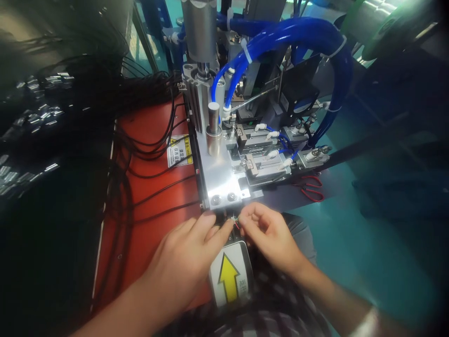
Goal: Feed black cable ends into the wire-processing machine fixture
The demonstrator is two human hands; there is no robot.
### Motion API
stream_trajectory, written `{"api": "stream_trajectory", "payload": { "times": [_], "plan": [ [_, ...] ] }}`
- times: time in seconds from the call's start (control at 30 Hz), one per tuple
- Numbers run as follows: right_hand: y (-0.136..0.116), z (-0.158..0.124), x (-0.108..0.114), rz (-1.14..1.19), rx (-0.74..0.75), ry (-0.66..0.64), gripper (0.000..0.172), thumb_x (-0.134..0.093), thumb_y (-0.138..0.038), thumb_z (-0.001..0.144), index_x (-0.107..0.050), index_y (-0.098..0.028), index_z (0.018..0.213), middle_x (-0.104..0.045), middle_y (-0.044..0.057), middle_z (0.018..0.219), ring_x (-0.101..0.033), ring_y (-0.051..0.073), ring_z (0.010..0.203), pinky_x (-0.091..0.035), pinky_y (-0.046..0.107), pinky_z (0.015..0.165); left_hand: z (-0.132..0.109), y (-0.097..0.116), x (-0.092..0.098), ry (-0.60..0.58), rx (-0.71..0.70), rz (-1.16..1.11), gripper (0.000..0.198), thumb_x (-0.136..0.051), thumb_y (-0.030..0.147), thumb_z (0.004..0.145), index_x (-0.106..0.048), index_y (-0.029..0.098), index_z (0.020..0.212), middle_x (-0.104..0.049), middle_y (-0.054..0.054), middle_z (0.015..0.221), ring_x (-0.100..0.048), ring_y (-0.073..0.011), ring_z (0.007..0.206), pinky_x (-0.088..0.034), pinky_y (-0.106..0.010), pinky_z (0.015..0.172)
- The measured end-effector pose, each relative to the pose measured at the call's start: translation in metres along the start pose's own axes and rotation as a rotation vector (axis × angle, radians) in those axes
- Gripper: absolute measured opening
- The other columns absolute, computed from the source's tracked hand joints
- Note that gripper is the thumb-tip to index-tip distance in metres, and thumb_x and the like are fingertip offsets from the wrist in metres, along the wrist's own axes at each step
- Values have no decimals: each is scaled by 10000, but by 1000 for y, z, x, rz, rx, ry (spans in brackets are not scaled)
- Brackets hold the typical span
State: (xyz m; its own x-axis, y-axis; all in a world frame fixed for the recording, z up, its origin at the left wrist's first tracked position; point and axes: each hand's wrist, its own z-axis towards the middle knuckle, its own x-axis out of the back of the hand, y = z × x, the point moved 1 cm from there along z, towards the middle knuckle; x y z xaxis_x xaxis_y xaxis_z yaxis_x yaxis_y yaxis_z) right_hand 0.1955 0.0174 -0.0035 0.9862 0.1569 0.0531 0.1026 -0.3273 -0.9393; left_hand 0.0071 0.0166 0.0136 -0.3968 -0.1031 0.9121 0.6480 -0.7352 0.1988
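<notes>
My right hand (270, 234) is closed in a pinch at the front end of a metal fixture, with thumb and index finger on thin wires (237, 224), one of them red. What sits inside the pinch is mostly hidden. Beside it, my left hand (191, 243) reaches in from the left with its fingers apart, one fingertip touching the small part where the wires end. Just above both hands lies the shiny metal plate (222, 180) with two bolts. Below them is a white cover (231, 276) with a yellow arrow pointing toward the fixture.
An orange-red machine top (157, 187) on the left carries black cables and a warning label (180, 150). A steel cylinder (199, 30) and thick blue hoses (298, 37) rise behind. Red-handled scissors (312, 189) lie at the right. Dark wire bundles (87, 93) hang at left.
</notes>
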Motion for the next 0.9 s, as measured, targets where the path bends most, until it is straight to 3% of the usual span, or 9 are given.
{"api": "stream_trajectory", "payload": {
  "times": [0.13,0.27,0.33,0.57,0.67,0.9],
  "plan": [
    [-2,-1,-2,-42,-19,30,193,-595,-320,865,-541,-183,740,-504,-36,605,-464,100,516,-400,222,487,0,1,-1,-12,1,-3,369,-372,49,898,-625,130,1154,-567,-54,767,-544,-154,553,-466,-246,471],
    [-2,-4,-2,-292,193,97,121,-555,-223,876,-562,-184,762,-559,-8,687,-496,115,598,-417,239,571,-1,1,-3,8,23,0,363,-356,60,915,-621,134,1151,-557,-49,752,-528,-153,540,-447,-244,460],
    [-2,-4,-2,-343,226,106,119,-550,-215,880,-564,-184,766,-574,-3,702,-511,121,617,-423,245,597,-2,1,-3,6,18,-2,359,-357,64,917,-614,130,1158,-548,-46,751,-521,-154,537,-439,-245,457],
    [-2,-1,3,119,-73,-60,245,-541,-400,902,-544,-171,814,-546,-30,641,-488,93,514,-402,231,533,-7,1,-9,1,49,-15,348,-358,100,928,-572,161,1195,-520,-46,803,-508,-169,598,-423,-261,498],
    [-2,-3,4,160,-99,-45,274,-576,-432,875,-565,-159,853,-559,-27,655,-500,91,529,-404,223,537,-7,1,-11,-4,54,-22,352,-351,101,930,-558,164,1208,-502,-38,802,-504,-170,618,-410,-259,509],
    [-4,-1,-4,180,-179,-12,251,-641,-385,793,-544,-160,743,-511,-51,572,-439,74,487,-367,202,479,-8,1,-11,-10,67,-52,345,-346,134,950,-545,166,1229,-494,-32,807,-495,-161,634,-388,-249,521]
  ]
}}
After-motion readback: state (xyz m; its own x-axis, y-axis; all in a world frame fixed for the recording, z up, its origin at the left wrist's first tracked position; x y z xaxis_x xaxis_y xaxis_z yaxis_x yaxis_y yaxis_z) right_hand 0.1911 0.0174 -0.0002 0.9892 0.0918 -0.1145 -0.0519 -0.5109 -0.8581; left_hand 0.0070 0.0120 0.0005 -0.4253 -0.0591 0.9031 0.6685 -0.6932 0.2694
